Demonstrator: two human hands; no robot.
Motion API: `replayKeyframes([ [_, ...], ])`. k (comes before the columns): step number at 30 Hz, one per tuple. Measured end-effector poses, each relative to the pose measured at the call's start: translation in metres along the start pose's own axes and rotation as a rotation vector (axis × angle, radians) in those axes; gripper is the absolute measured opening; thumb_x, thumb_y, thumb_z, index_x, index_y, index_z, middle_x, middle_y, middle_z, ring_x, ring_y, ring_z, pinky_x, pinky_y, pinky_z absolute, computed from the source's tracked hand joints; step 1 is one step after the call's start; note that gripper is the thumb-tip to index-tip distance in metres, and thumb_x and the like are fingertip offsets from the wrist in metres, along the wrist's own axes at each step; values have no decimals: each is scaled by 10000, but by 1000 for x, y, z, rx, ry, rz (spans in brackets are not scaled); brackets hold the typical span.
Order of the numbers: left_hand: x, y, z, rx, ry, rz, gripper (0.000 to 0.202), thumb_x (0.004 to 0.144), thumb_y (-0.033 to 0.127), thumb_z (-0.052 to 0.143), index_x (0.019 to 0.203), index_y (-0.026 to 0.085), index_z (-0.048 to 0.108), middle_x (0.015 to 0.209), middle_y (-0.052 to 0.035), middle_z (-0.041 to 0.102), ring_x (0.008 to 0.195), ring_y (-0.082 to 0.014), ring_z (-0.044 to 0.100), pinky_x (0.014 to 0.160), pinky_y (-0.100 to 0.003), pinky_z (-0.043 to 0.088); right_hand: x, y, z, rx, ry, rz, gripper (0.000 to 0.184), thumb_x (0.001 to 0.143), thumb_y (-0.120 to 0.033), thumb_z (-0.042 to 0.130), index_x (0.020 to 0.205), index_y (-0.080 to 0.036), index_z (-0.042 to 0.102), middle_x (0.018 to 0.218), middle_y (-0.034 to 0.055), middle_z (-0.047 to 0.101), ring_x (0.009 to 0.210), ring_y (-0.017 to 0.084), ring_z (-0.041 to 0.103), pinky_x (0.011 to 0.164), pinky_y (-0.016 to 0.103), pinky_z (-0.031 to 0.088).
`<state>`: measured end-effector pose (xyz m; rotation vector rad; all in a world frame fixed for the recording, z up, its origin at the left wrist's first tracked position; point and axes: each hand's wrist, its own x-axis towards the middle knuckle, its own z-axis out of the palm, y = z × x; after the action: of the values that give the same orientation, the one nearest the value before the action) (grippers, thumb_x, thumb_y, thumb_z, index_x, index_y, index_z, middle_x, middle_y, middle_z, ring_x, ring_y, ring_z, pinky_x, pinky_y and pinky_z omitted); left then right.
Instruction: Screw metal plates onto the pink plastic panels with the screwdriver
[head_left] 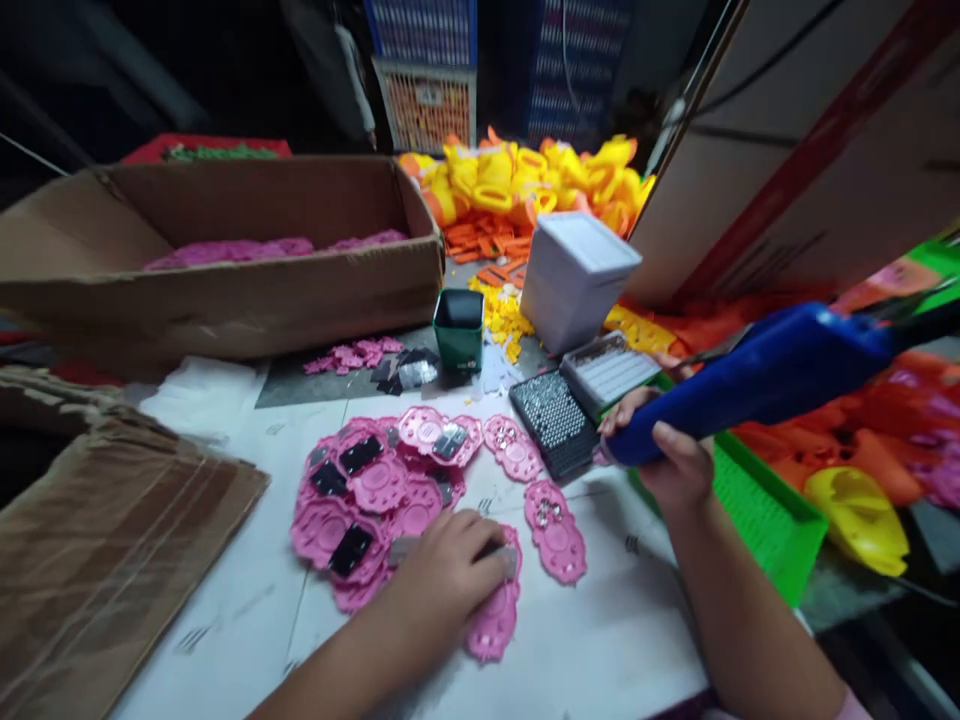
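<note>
The right hand [679, 465] is clenching its fingers around a blue power tool [765, 375] above the desk's [615, 620] right edge. The left hand [457, 560] is curling over a pink plate [493, 628] lying toward the near edge; whether those fingers are gripping, I cannot tell.

blue tool [750, 385]: 1 | hands [459, 560]: 2 | silver-dotted pink plates [559, 550]: 2 | green cup [459, 347]: 1 | black tray [574, 458]: 1
</note>
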<state>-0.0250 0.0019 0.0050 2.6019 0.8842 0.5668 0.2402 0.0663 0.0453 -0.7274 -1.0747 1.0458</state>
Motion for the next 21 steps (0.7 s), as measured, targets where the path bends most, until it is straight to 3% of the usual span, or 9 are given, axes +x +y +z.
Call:
replayKeyframes([
  [6, -2, -10, 34, 70, 230, 61, 87, 829, 115, 626, 825, 191, 585, 887, -17, 613, 790, -171, 479, 675, -291, 344, -5, 7, -6, -14, -7, 20, 483, 778, -332, 641, 1237, -241, 520, 740, 14, 583, 655, 184, 634, 554, 321, 553],
  [12, 0, -8, 48, 254, 370, 40, 298, 781, 159, 752, 656, 171, 483, 714, 14, 540, 691, -139, 432, 619, -294, 279, -8, 3, -11, -42, 7, 15, 549, 789, -349, 642, 1305, -328, 458, 731, 4, 594, 657, 174, 628, 642, 353, 575],
  [15, -2, -8, 61, 176, 409, -47, 326, 779, 257, 798, 685, 173, 497, 707, 26, 548, 674, -129, 423, 617, -281, 308, -6, 1, -13, -77, 13, 23, 557, 773, -383, 642, 1296, -338, 458, 705, 0, 588, 642, 180, 619, 621, 350, 570],
  [18, -4, -8, 86, 49, 426, -178, 296, 774, 277, 811, 754, 179, 532, 724, 24, 573, 685, -136, 448, 624, -260, 349, -4, 0, -14, -109, 41, 42, 562, 779, -409, 622, 1310, -325, 457, 715, 6, 576, 649, 179, 611, 627, 351, 565],
  [21, -5, -6, 106, 44, 517, -193, 295, 776, 263, 804, 723, 194, 521, 675, 28, 552, 646, -148, 439, 591, -264, 342, -5, -1, -19, -127, 62, 45, 597, 790, -450, 604, 1347, -334, 425, 721, 4, 553, 649, 176, 589, 620, 357, 560],
])
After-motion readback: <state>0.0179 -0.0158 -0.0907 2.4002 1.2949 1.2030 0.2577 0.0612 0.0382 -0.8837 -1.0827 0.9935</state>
